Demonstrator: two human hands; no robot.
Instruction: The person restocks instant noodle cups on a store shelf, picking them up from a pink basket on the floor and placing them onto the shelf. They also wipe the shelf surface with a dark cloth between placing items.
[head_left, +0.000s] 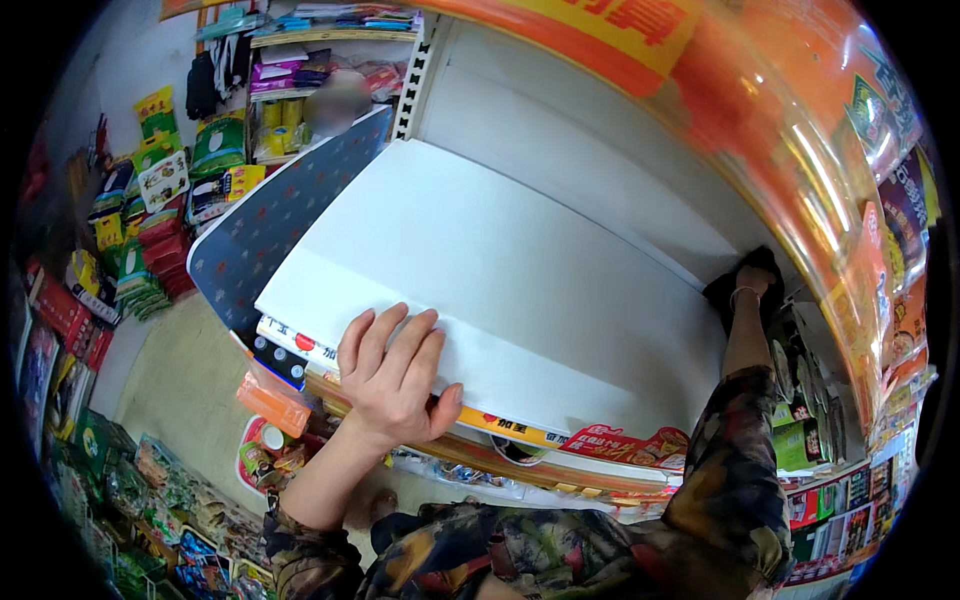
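Note:
In front of me is a white metal shelf board (495, 277), its surface bare and partly shaded. My left hand (394, 375) lies on its front edge, fingers spread a little over the top and thumb apart. Along that edge runs a yellow and white label strip (510, 426) bearing writing. My right hand (756, 279) reaches to the back right corner of the board, a bracelet at the wrist. It grips a black cloth (731, 296), which lies against the back panel (600, 157); the fingers are mostly hidden by the cloth.
Left of the shelf stands a blue patterned board (281, 217). Packaged bowls or tubs (799, 390) stack beyond my right arm. Orange packaging (795, 150) hangs overhead at right. A red-rimmed basket of goods (262, 457) sits below left. Bagged goods (161, 247) pile by the far wall.

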